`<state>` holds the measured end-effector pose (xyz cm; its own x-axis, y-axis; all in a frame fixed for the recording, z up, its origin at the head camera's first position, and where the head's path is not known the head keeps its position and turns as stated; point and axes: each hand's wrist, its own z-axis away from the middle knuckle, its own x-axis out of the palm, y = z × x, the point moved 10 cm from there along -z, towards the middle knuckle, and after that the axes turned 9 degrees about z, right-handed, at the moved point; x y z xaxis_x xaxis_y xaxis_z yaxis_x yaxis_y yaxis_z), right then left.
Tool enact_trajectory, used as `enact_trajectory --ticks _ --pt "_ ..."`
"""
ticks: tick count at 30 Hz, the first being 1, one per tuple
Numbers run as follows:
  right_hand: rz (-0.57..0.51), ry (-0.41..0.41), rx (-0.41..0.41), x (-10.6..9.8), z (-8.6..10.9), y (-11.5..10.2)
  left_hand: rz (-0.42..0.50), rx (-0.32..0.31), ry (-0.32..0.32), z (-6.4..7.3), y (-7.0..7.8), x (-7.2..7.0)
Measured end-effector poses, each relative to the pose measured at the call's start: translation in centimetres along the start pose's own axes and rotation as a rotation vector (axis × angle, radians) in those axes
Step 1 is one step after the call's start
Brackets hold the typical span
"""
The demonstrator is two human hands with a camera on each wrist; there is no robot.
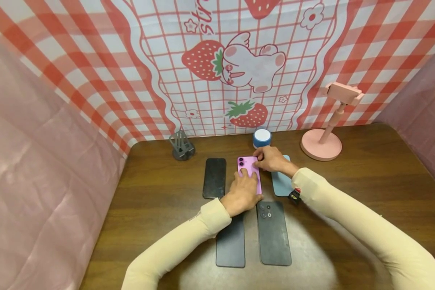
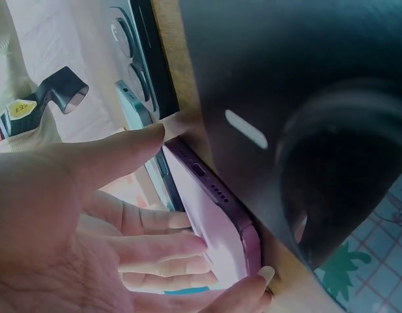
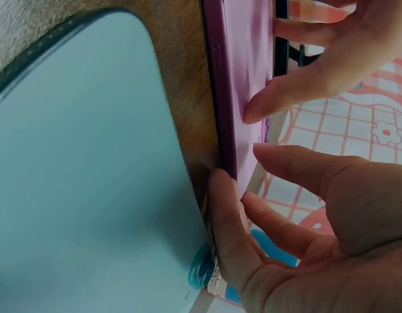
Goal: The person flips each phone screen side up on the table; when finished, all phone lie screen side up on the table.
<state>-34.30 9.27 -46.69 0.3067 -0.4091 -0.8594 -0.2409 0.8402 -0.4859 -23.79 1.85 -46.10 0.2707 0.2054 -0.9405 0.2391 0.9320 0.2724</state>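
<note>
A pink phone (image 1: 249, 162) lies back up on the table, its camera lenses at the far left corner. My left hand (image 1: 242, 192) spreads over its near half; in the left wrist view, thumb and little finger hold the two corners beside the charging port. My right hand (image 1: 272, 159) pinches the far right corner, with curled fingers (image 3: 228, 215) along the side edge and the thumb over the back. Close by the right hand lies a light blue phone (image 1: 282, 186), partly hidden under the wrist. A black phone (image 1: 214, 178) is left of the pink one.
Two dark phones lie nearer me: one (image 1: 230, 247) partly under my left sleeve, another (image 1: 274, 237) with its lenses up. Along the back stand a dark grey phone stand (image 1: 183, 150), a blue round container (image 1: 262, 138) with white top, and a pink phone stand (image 1: 321, 145).
</note>
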Motion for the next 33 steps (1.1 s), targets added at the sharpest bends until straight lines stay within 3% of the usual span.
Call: enact_trajectory --ticks 9,18,33 --pt "-0.117 -0.036 0.047 0.3 0.14 0.38 -0.086 0.035 0.046 -0.22 0.53 -0.06" --pt "-0.181 -0.047 0.079 0.61 0.13 0.65 -0.142 0.044 0.051 -0.21 0.7 0.07" --pt "-0.222 -0.052 0.106 0.54 0.08 0.81 -0.062 0.087 0.024 -0.05 0.44 0.1"
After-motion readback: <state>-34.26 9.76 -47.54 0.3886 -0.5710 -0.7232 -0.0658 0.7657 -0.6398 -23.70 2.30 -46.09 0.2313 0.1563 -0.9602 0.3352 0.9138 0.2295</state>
